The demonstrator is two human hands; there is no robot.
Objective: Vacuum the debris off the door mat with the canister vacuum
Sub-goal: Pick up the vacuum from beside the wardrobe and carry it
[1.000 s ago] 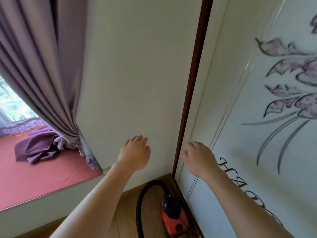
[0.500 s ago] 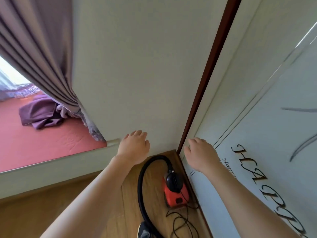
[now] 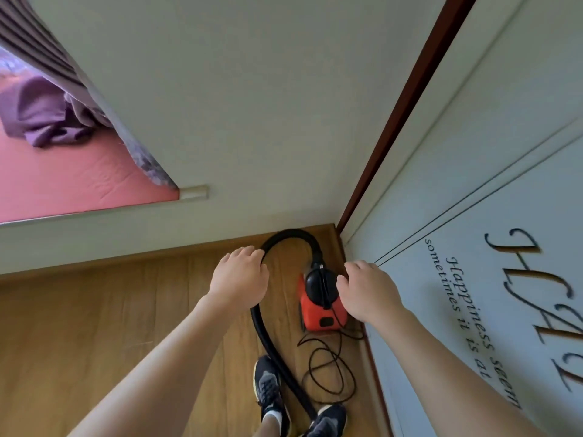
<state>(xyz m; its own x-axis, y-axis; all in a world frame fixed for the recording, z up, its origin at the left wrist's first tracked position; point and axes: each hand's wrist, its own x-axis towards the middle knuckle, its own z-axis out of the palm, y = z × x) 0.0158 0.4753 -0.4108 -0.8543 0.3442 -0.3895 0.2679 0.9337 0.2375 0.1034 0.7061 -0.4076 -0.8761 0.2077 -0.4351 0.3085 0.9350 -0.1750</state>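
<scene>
A small red and black canister vacuum [image 3: 318, 305] stands on the wooden floor in the corner, against the white door. Its black hose [image 3: 291, 236] arcs up from the top and runs back down between my feet. A thin black cord [image 3: 328, 367] lies looped on the floor behind it. My left hand [image 3: 241, 277] hovers over the left side of the hose loop, fingers loosely curled, holding nothing. My right hand [image 3: 367, 290] hovers just right of the vacuum body, fingers apart and empty. No door mat is in view.
A white door with lettering [image 3: 473, 310] fills the right side, edged by a dark brown frame [image 3: 403, 108]. A cream wall [image 3: 236, 105] is straight ahead. A pink raised platform [image 3: 69, 181] with purple curtains [image 3: 41, 118] lies at left. My dark shoes [image 3: 268, 389] stand below.
The view has tilted down, bringing the whole vacuum, cord and my shoes into sight. Both hands have dropped toward the vacuum and hose, still empty.
</scene>
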